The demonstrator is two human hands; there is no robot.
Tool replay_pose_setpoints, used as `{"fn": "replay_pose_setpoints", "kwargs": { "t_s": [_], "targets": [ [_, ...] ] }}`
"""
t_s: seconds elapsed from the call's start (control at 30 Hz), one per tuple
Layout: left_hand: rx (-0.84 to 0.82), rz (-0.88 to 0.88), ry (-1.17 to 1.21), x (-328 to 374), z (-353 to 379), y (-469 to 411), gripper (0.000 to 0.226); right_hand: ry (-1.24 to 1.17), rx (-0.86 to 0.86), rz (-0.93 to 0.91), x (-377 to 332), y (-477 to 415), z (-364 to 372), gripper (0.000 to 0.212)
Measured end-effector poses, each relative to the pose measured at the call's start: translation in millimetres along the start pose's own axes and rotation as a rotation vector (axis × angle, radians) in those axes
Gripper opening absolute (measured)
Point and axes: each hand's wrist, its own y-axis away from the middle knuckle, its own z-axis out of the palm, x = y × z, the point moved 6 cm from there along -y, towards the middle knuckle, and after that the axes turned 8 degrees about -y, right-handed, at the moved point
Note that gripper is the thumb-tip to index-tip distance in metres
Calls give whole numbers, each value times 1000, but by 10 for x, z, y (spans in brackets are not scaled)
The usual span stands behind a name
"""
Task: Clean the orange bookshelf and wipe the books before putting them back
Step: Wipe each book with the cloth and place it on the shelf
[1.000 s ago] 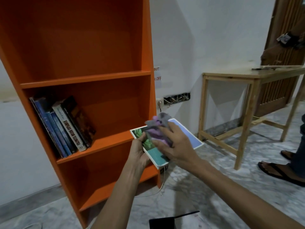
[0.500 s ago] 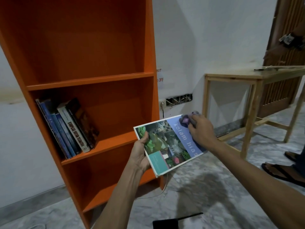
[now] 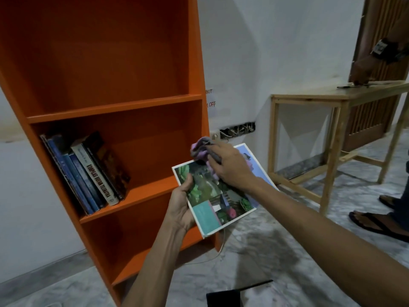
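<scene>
A picture book [image 3: 208, 192] is held nearly flat by the right side of the orange bookshelf [image 3: 115, 107], its near-left edge clasped in the curled grip of the left hand [image 3: 180, 209]. A purple cloth [image 3: 199, 149] is bunched in the closed grip of the right hand [image 3: 230, 168] and pressed on the cover's far part. Other books [image 3: 88, 171] are leaned on the middle shelf.

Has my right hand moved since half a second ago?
Yes. The right hand with the cloth slid left across the book, toward the orange bookshelf.
</scene>
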Motion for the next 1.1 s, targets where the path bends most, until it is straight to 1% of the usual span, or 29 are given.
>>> {"fn": "replay_pose_setpoints", "kwargs": {
  "t_s": [0.07,0.17,0.23,0.3,0.33,0.37,0.4,0.43,0.47,0.5,0.53,0.57,0.63,0.67,0.7,0.73,0.77,0.8,0.87,0.9,0.93,1.0,1.07,1.1],
  "targets": [
    [-8,28,-27,66,-66,26,50,-1,26,117,280,21,-105,30],
    [21,39,-30,166,-109,75,52,31,44,240,627,89,-240,31],
    [62,66,-6,213,-187,78,47,-7,45,384,842,219,-292,21],
    [98,104,30,296,-255,70,35,-68,53,608,1185,447,-296,19],
    [115,130,53,347,-279,73,34,-137,60,744,1356,593,-282,21],
    [127,160,79,397,-304,58,34,-270,114,878,1526,740,-242,25],
    [133,178,100,446,-313,30,36,-463,205,1022,1601,889,-195,31],
    [146,197,115,491,-303,13,36,-685,299,1128,1607,1006,-122,37],
    [169,216,135,520,-295,-11,36,-940,361,1193,1509,1061,-11,40],
    [181,232,161,536,-268,-40,36,-1175,394,1216,1335,1071,104,40],
    [184,246,188,537,-231,-71,35,-1364,384,1219,1133,1036,223,42],
    [191,253,206,524,-200,-104,35,-1491,360,1192,946,972,342,46],
    [201,255,221,480,-162,-189,35,-1574,309,1138,619,828,515,58],
    [206,255,218,455,-144,-201,37,-1606,271,1127,544,759,611,58],
    [217,255,201,432,-157,-212,39,-1641,193,1116,429,692,666,49],
    [213,263,188,425,-178,-206,43,-1641,110,1119,313,644,681,44],
    [207,274,171,433,-213,-162,49,-1634,81,1143,245,618,674,42],
    [184,286,154,461,-263,-117,56,-1639,97,1157,248,595,648,34],
    [133,268,115,534,-396,-2,75,-1605,203,1135,385,599,555,10],
    [125,231,90,573,-488,47,81,-1582,244,1086,460,598,499,5],
    [103,192,46,617,-555,68,83,-1556,228,1060,540,591,457,11],
    [44,121,-57,720,-572,125,74,-1534,99,1005,478,557,354,14],
    [51,76,-174,783,-487,173,57,-1479,-22,934,345,482,222,18],
    [77,86,-248,814,-425,197,50,-1437,-69,923,270,449,184,19]
  ]
}}
